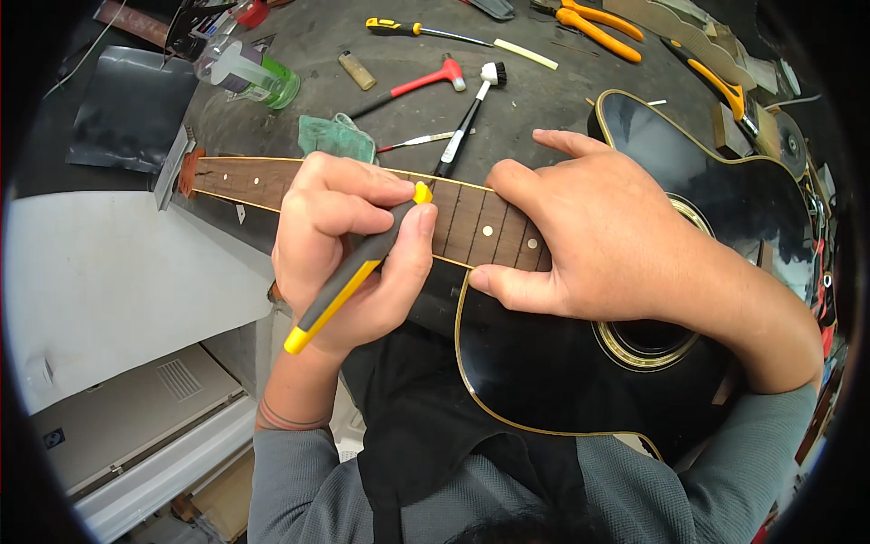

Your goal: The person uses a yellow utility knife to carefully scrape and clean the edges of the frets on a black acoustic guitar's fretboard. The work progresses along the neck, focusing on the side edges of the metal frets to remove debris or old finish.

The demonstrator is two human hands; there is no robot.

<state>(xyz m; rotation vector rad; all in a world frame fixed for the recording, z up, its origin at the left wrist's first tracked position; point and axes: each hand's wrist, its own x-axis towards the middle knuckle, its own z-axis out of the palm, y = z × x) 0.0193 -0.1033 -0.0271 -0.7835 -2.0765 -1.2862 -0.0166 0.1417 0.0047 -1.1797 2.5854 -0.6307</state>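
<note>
A black acoustic guitar (pixel 535 372) with pale edge binding lies across in front of me, its brown fretboard (pixel 471 218) running to the left. No strings show on it. In my left hand (pixel 353 245) is a black-and-yellow pen-shaped tool (pixel 340 295), pinched near its yellow collar. Its working tip meets the fretboard but is hidden by my fingers. Across the fretboard's body end lies my right hand (pixel 607 227), thumb along the near edge and index finger bent at the far edge. Another finger sticks out over the bench. The palm partly covers the soundhole (pixel 648 358).
Beyond the neck lie a red hammer (pixel 426 83), a brush (pixel 471 118), a screwdriver (pixel 435 34), a lighter (pixel 357 71), a green cloth (pixel 335 138) and orange pliers (pixel 598 27). A bottle with green liquid (pixel 263 80) stands at far left; tools crowd the right side.
</note>
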